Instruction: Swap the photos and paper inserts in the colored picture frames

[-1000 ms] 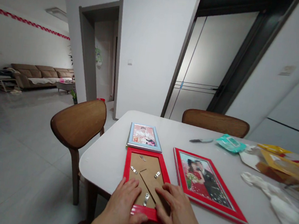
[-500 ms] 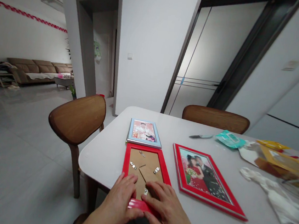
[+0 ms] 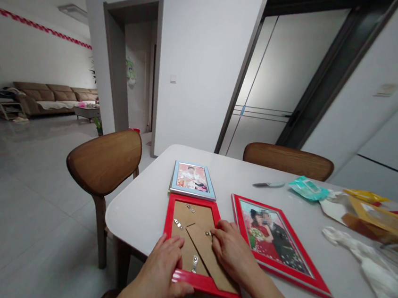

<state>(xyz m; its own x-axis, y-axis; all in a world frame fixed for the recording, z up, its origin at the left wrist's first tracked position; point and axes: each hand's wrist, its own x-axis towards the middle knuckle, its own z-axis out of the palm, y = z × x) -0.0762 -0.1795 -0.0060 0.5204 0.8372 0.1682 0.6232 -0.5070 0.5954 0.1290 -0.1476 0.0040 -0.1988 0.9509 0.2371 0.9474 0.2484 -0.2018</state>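
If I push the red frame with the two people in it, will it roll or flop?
The red picture frame probably won't roll or tip, because it lies flat and has straight sides. It looks stiff, with a solid border, so it would likely slide in one piece.

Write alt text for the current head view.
A person's left hand grips the near left corner of a face-down red frame on a white table; the right hand is at a metal clip on its brown backing. A blue-framed photo lies beyond, a red-framed photo to the right.
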